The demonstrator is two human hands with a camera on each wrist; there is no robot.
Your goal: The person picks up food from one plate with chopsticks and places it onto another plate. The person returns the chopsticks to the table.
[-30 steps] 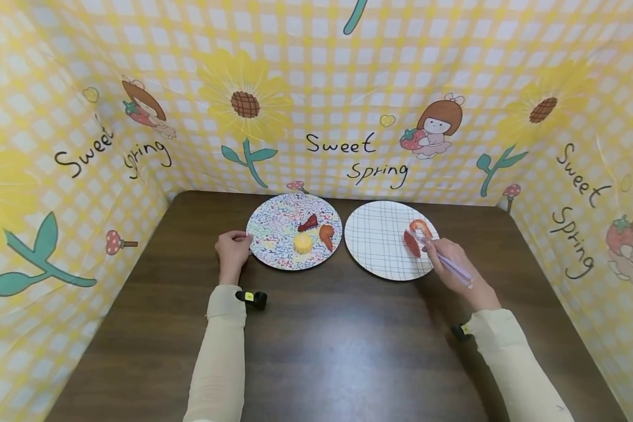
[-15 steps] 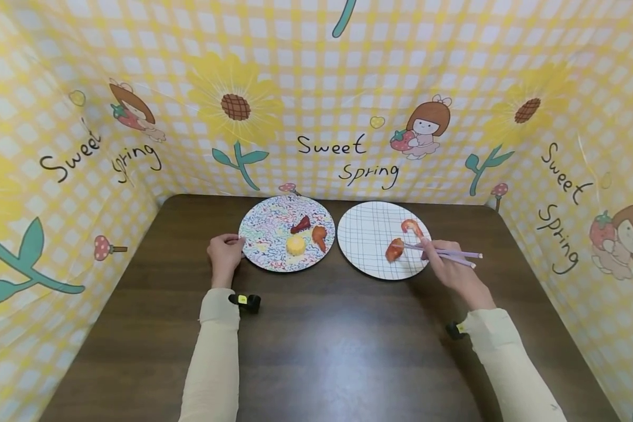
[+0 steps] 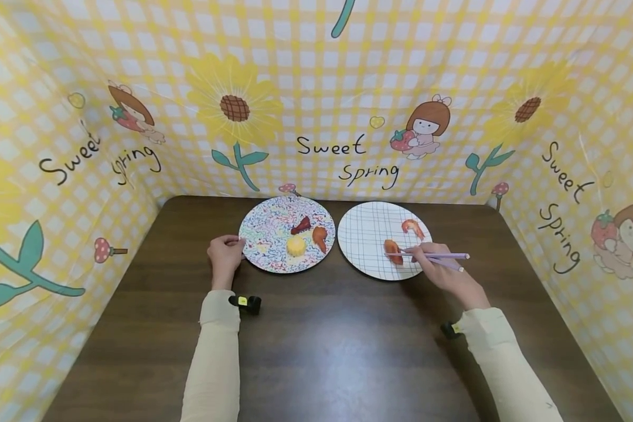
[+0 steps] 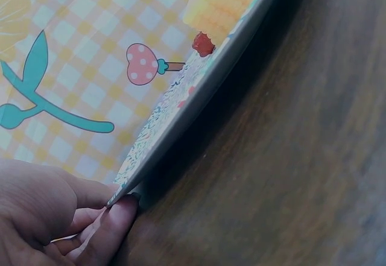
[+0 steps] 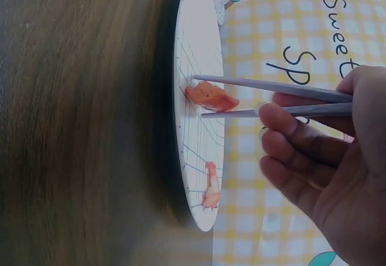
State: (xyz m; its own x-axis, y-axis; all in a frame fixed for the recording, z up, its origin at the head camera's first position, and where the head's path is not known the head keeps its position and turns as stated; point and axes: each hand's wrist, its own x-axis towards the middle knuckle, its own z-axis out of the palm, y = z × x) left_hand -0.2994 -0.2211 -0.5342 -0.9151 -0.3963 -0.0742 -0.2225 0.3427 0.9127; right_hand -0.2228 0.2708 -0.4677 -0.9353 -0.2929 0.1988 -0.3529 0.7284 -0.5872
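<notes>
My left hand (image 3: 225, 255) pinches the left rim of a plate with coloured squiggles (image 3: 261, 228), thumb above and fingers below in the left wrist view. On that plate lie a yellow corn piece (image 3: 296, 246), a dark red toy drumstick (image 3: 300, 224) and an orange-brown wing-shaped piece (image 3: 319, 239). My right hand (image 3: 448, 275) holds a pair of pale purple chopsticks (image 5: 289, 88). Their tips stand on either side of a reddish-brown meat-like piece (image 5: 211, 96) at the grid-lined plate (image 3: 361, 234). A toy shrimp (image 3: 413, 227) lies farther back on the same plate.
Both plates stand side by side at the back of the brown wooden table (image 3: 316, 340). Behind them and along both sides hangs a yellow checked cloth (image 3: 274, 35) with printed flowers and lettering.
The right hand and chopsticks have shifted left and nearer. The reddish-brown piece has moved away from the shrimp toward the plate's near middle and turned. The left hand keeps its hold on the rim.
</notes>
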